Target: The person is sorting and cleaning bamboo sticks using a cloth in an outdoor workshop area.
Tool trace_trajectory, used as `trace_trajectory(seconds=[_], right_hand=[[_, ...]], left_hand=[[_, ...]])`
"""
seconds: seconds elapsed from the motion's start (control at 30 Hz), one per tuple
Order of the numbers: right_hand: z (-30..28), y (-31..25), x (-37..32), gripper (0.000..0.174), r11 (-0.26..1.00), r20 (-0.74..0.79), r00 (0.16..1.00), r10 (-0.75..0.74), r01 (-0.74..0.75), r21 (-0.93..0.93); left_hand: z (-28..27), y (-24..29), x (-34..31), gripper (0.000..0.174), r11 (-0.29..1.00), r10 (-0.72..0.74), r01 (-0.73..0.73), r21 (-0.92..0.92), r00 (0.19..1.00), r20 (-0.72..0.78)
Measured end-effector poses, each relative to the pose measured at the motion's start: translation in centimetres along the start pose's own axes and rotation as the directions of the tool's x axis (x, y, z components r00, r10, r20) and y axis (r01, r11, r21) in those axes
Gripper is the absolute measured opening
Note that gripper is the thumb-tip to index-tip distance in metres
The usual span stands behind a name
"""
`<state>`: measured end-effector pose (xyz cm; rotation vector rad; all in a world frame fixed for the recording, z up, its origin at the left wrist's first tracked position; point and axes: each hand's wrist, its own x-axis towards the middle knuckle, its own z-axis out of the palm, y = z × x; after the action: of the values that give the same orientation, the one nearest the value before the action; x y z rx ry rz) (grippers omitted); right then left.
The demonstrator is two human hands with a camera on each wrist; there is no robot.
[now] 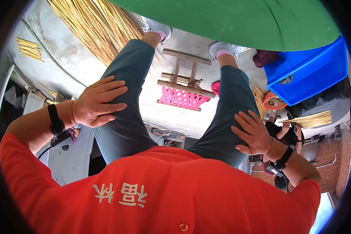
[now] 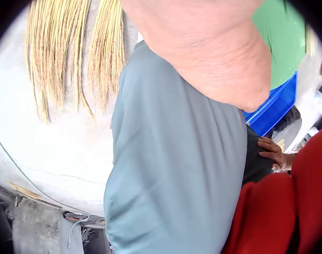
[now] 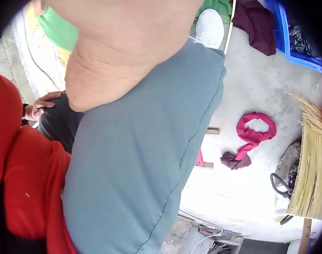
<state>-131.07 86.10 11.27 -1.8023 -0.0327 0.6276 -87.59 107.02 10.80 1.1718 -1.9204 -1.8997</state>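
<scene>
In the head view the left hand [image 1: 99, 102] rests on the left thigh, its fingers spread and straight. On the other thigh lies the right hand [image 1: 253, 133], fingers also extended. Neither holds anything. The left wrist view has the heel of the left hand [image 2: 208, 53] above the grey-green trouser leg [image 2: 177, 153]; its fingers are out of sight there. Likewise, the right wrist view has the base of the right hand [image 3: 124, 47] over the other trouser leg [image 3: 134, 153]. Between the feet stands a wooden frame [image 1: 186, 86] with pink woven strips [image 1: 181, 98].
Long straw bundles [image 1: 101, 29] lie on the floor at the upper left. A green round surface [image 1: 238, 19] spans the top. To the right are a blue bin [image 1: 312, 74], an orange bucket [image 1: 273, 102] and another person's arms [image 1: 290, 130]. A pink cloth loop [image 3: 256, 127] lies near a straw broom [image 3: 312, 164].
</scene>
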Motion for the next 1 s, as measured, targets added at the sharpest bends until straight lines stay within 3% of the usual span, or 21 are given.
trace_trajectory(seconds=[0.4, 0.57, 0.73, 0.87, 1.0], right_hand=[[-4.2, 3.5, -1.9, 0.034, 0.991, -0.001, 1.000, 0.010, -0.010, -0.136], [-5.0, 4.2, -3.1, 0.020, 0.960, -0.042, 0.998, 0.048, -0.058, -0.275], [-5.7, 4.5, -3.2, 0.020, 0.904, -0.045, 0.996, 0.074, -0.086, -0.419], [-2.5, 3.1, -5.8, 0.024, 0.858, -0.093, 0.989, 0.113, -0.144, -0.493], [0.8, 1.6, -6.5, 0.032, 0.905, -0.272, 0.962, 0.018, -0.132, -0.405]], left_hand=[[-3.5, -1.9, -0.8, 0.029, 0.985, -0.100, 0.088, 0.147, 0.992, 0.073], [-3.9, -1.3, -1.0, 0.030, 0.934, -0.165, 0.149, 0.325, 0.986, 0.020], [-3.1, -1.2, -1.9, 0.030, 0.884, -0.183, 0.198, 0.423, 0.980, -0.078], [-2.0, -0.5, -1.9, 0.030, 0.837, -0.213, 0.218, 0.502, 0.975, -0.068], [0.4, 1.0, -1.4, 0.030, 0.748, -0.225, 0.259, 0.611, 0.965, -0.134]])
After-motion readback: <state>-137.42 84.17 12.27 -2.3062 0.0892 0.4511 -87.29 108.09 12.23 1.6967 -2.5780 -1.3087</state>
